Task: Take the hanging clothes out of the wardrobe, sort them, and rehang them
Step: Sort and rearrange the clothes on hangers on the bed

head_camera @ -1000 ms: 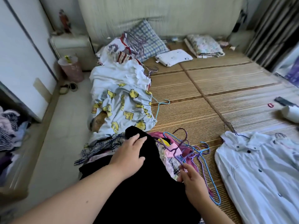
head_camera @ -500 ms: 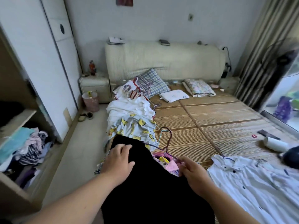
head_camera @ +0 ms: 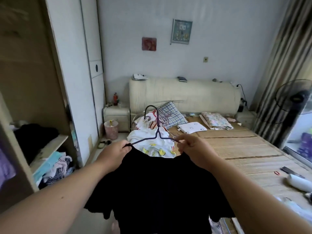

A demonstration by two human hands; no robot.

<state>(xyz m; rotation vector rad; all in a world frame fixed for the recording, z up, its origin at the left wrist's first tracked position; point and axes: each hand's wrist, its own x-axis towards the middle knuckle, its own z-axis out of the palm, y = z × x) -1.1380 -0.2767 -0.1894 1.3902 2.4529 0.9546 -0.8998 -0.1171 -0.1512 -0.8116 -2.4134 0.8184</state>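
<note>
Rehanging: my left hand (head_camera: 116,153) and right hand (head_camera: 194,147) pinch black fabric top (head_camera: 157,191) onto thin purple wire hanger (head_camera: 146,140); next, probably into open wooden wardrobe (head_camera: 33,81), leftward.

Cream headboard (head_camera: 184,95) under 2 wall pictures (head_camera: 181,32); pink bin (head_camera: 111,130) just beside a nightstand (head_camera: 116,117); standing fan (head_camera: 297,98) against striped curtains (head_camera: 276,65); woven bed mat (head_camera: 236,149).

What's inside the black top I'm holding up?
A dark hanger: hook and arms show above the black top. Its ends are covered by fabric, left hand and right hand.
</note>
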